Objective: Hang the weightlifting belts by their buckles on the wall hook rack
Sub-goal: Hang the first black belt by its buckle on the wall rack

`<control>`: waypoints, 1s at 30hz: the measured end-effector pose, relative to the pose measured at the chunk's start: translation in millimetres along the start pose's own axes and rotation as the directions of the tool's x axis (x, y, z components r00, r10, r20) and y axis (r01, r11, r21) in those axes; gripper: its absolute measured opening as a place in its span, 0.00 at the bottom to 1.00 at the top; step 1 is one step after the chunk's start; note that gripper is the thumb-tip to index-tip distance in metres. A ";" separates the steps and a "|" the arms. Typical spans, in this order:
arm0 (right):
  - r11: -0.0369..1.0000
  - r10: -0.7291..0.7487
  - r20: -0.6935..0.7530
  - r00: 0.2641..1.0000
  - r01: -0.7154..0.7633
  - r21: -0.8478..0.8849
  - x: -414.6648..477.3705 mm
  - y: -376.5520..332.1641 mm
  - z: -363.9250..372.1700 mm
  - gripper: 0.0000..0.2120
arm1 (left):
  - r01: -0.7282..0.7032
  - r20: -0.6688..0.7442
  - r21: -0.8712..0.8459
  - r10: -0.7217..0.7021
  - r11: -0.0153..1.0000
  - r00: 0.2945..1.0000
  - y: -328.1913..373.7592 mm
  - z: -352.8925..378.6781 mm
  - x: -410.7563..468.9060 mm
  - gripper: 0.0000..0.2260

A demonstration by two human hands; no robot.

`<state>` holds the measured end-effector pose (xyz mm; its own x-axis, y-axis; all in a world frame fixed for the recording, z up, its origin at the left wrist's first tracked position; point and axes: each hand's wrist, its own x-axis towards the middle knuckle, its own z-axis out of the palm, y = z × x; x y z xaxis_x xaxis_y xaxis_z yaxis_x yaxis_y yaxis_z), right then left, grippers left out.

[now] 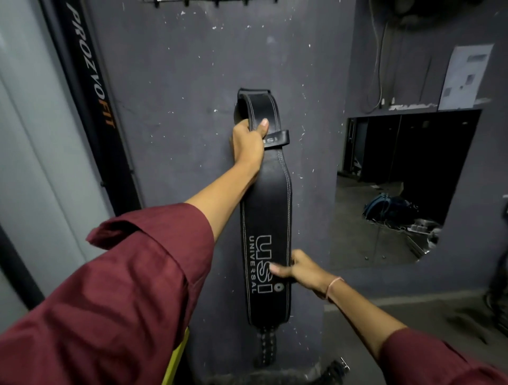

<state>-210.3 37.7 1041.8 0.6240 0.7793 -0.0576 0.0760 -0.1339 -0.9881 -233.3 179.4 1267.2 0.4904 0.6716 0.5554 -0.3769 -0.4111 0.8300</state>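
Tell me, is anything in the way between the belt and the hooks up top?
Nothing visible blocks it. The belt is held up by the left hand and right hand, and only bare wall lies between it and the hook rack.

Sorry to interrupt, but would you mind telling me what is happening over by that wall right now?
A person is holding a black weightlifting belt up against the dark grey wall. The left hand grips the folded upper end, and the right hand holds the wide lower part by its edge. The hook rack sits well above the belt at the top of the view, so the belt is not yet hung.
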 end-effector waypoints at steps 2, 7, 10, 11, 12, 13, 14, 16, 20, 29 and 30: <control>0.972 -0.149 -0.044 0.988 0.154 0.178 -0.5 -39.6 4.8 0.07 | -0.001 0.017 0.080 -0.001 0.997 1.000 3.2 1.0 2.9 0.15; 0.808 -0.507 -0.310 0.805 0.568 0.154 25.0 -151.9 -7.0 0.12 | -0.026 0.066 0.244 0.010 0.969 0.998 8.4 1.8 -1.4 0.18; 0.794 -0.586 -0.363 0.725 0.603 -0.078 34.9 -190.3 -16.0 0.04 | -0.084 0.141 0.243 0.050 0.966 0.989 9.8 -8.0 -10.7 0.15; 0.785 -0.595 -0.389 0.703 0.613 -0.092 35.0 -199.6 -16.2 0.03 | -0.110 0.161 0.242 0.071 0.964 0.984 6.2 -12.5 -13.5 0.15; 0.776 -0.600 -0.411 0.687 0.624 -0.090 35.7 -208.0 -15.6 0.02 | -0.132 0.161 0.236 0.096 0.963 0.982 1.5 -17.2 -18.6 0.16; 0.775 -0.598 -0.426 0.679 0.625 -0.093 37.1 -215.9 -13.9 0.03 | -0.145 0.127 0.222 0.119 0.964 0.985 -2.8 -21.2 -24.2 0.17; 0.772 -0.600 -0.434 0.672 0.629 -0.092 37.9 -224.0 -12.0 0.04 | -0.150 0.068 0.208 0.138 0.967 0.988 -5.3 -23.8 -28.5 0.18; 0.783 -0.586 -0.452 0.673 0.614 -0.099 40.8 -233.2 -8.3 0.06 | -0.161 -0.039 0.193 0.171 0.968 0.984 -7.4 -26.4 -34.0 0.19; 0.806 -0.526 -0.513 0.678 0.589 -0.048 49.9 -237.6 -10.6 0.11 | -0.153 -0.068 0.205 0.170 0.967 0.983 -27.5 -30.0 -56.2 0.25; 0.813 -0.490 -0.604 0.629 0.580 -0.054 46.3 -253.5 -24.3 0.05 | 0.030 0.213 0.014 -0.032 0.999 0.977 -105.1 -48.0 -115.2 0.14; 0.811 -0.493 -0.612 0.618 0.581 -0.066 46.5 -258.0 -27.1 0.04 | 0.060 0.238 0.002 -0.059 0.998 0.969 -113.8 -50.6 -120.6 0.14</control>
<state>-179.9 91.9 1297.9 0.8244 0.1733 0.5388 0.4758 0.3035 -0.8255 -289.3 176.5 1103.2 0.6848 0.5286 0.5016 -0.3450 -0.3711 0.8621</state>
